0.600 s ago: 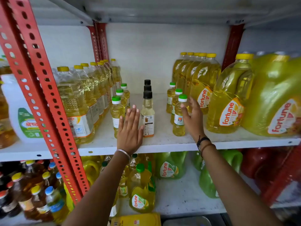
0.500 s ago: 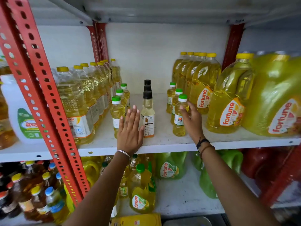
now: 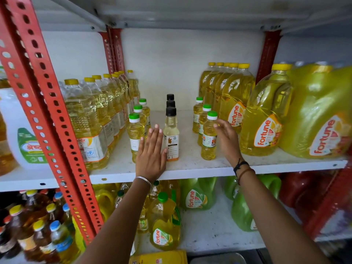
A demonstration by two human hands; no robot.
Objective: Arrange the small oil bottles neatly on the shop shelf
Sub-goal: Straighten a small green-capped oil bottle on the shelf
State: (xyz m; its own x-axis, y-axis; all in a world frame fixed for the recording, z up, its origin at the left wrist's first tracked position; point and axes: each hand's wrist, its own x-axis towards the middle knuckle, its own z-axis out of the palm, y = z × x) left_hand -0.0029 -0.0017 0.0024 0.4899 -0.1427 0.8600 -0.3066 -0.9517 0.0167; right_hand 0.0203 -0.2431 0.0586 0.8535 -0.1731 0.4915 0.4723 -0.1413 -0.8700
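Since the earlier frames the right hand [image 3: 226, 139] has come off the front green-cap bottle [image 3: 209, 136]: fingers were against its body, now they sit just beside it on its right, spread and holding nothing. Left hand [image 3: 151, 155] hasn't shifted, flat, fingers straight and together, no grasp.

Layout, big to small:
- White shelf [image 3: 192, 168] carries everything; big Fortune jugs [image 3: 266, 119] on the right, tall yellow-cap bottles [image 3: 89, 121] on the left, both outside the work zone.
- Small bottles stand in three front-to-back files in the middle gap: left green-cap file [image 3: 135, 134], centre black-cap file [image 3: 171, 134], right green-cap file led by the front bottle.
- Left hand sits between left and centre files; looks to be touching or nearly touching both front bottles, can't confirm contact.

Step, my read: final alignment, files basically straight, all upright.

Next move: light side nudges only to even the spacing and square the front bottles with the shelf edge. Bottles are narrow and tall, so push low on the body, not at the cap, or one tips into its file.
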